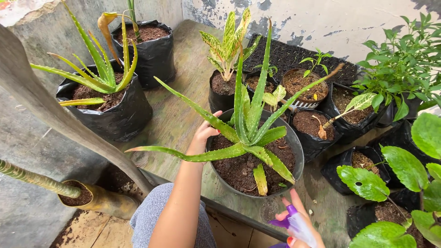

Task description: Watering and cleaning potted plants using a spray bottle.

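Down by the bottom edge, the right hand [301,225] has its fingers wrapped around a purple and white spray bottle [297,226]. Just above it, a round dark pot [299,158] with a big spiky green plant [248,131] sits on the wooden desk [177,121]. The left hand [204,132] touches the pot's far rim, fingers bent on it.

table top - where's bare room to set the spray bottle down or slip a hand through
Bare wood lies between the left aloe bag, the back bag and the grey pot. A narrow strip runs right of that pot. The right side is crowded with small bags.
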